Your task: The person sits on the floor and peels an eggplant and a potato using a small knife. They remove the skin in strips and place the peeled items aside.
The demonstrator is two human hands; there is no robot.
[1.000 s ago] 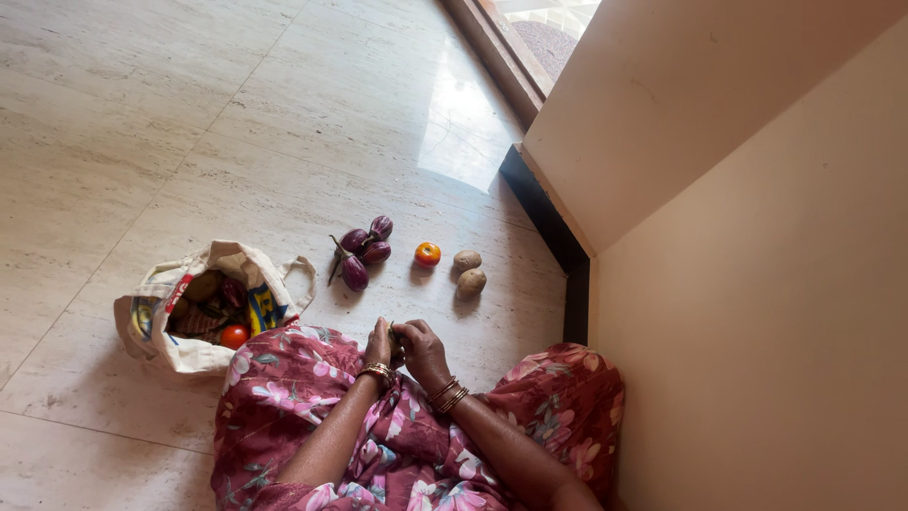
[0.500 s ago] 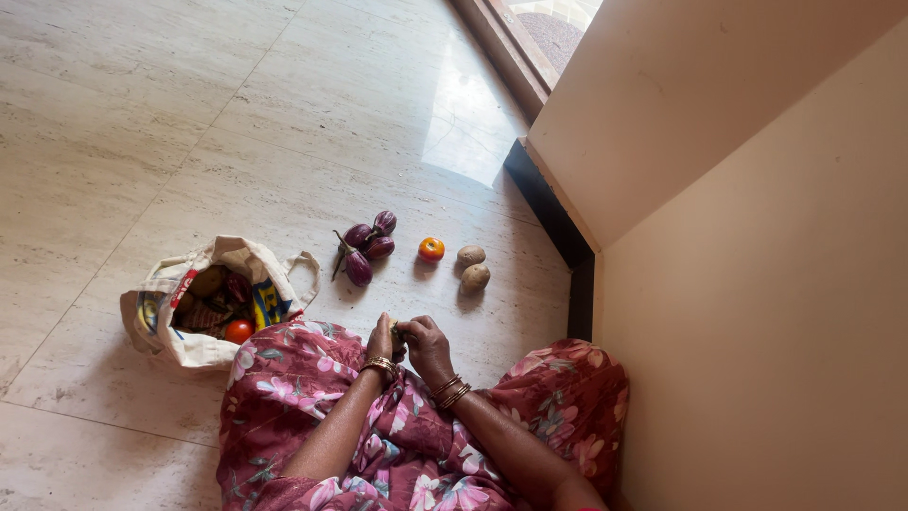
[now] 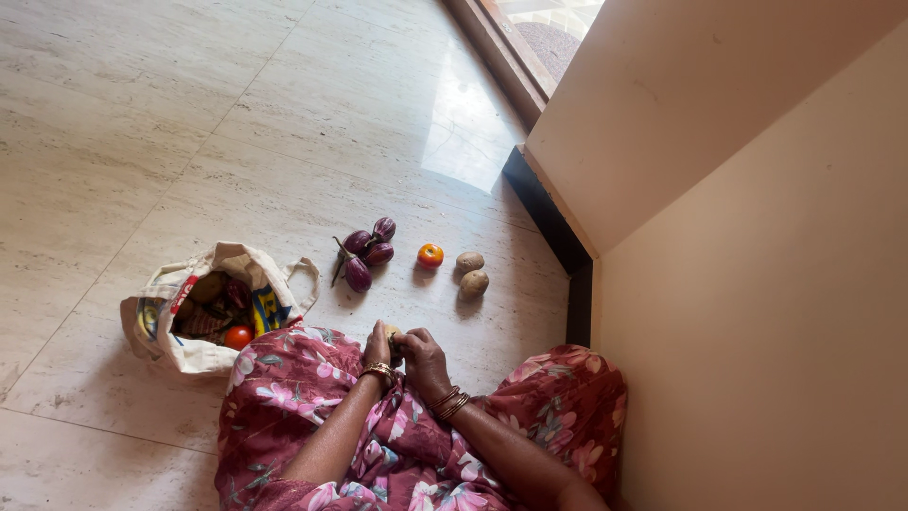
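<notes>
Both hands pinch a small pale vegetable between them.

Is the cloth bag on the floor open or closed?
Open. The bag gapes at the top, and a red tomato and other vegetables show inside it.

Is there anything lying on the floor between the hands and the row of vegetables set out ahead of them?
Nothing visible does. The left hand and right hand meet around a small pale item above the lap. Between them and the aubergines, tomato and potatoes there is only floor.
</notes>
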